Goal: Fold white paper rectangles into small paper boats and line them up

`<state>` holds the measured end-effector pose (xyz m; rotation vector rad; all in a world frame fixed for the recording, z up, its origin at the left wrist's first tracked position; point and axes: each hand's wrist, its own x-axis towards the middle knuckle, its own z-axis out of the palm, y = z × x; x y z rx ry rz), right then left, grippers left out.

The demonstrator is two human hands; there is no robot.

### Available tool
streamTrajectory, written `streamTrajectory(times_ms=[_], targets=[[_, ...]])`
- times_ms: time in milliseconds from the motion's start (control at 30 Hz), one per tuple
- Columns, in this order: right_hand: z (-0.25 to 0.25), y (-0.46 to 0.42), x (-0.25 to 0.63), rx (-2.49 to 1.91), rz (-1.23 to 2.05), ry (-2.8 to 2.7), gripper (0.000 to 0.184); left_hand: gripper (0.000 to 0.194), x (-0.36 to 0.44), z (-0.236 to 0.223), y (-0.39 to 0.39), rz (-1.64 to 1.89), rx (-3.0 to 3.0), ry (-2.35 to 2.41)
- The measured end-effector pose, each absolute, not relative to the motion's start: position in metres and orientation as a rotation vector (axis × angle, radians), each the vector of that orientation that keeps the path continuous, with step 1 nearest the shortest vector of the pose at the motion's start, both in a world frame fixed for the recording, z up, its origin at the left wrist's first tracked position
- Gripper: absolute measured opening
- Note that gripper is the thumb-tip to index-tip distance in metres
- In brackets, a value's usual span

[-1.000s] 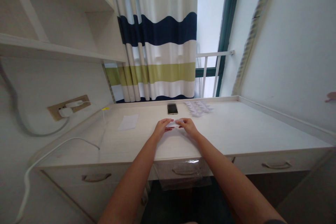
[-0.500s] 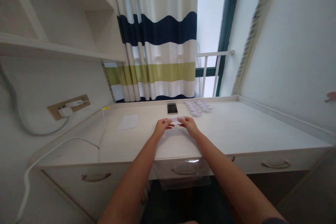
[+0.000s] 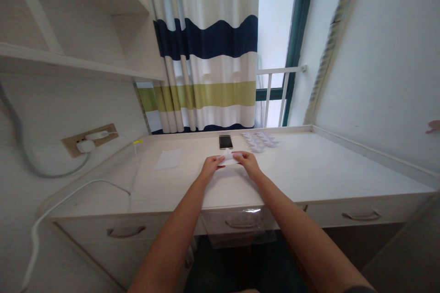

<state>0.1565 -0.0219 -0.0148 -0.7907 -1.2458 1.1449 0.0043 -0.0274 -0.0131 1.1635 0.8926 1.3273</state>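
Between my two hands is a small folded white paper, held just above the desk with a pointed peak along its far side. My left hand pinches its left end, thumb on the near face. At the right end, my right hand grips it the same way. Beyond the paper lies a dark-screened phone. Several folded white paper pieces sit in rows to the right of the phone. To the left rests a flat stack of white paper sheets.
The white desk has a raised rim at the back and right. A clear plastic sheet hangs over the front edge. A white cable crosses the left side, below a wall socket. Shelves overhang the upper left.
The paper has turned in my fingers: its broad face and a pointed peak now show, where only a narrow strip showed before. My hands have barely shifted.
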Motion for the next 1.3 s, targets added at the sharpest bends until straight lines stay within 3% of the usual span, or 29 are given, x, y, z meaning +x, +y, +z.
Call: streamTrajectory(times_ms=[333,800,1300], targets=[[-0.012,-0.022,0.156,-0.799,1.164,-1.231,0.049,0.041,0.004,-0.009,-0.032,1.412,1.32,0.915],[-0.025,-0.012,0.156,-0.884,0.899,-1.432,0.032,0.038,0.01,-0.015,-0.035,1.401,1.534,1.028],[-0.017,-0.024,0.153,-0.93,0.987,-1.427,0.033,0.034,0.007,-0.017,-0.032,1.383,1.624,1.003]])
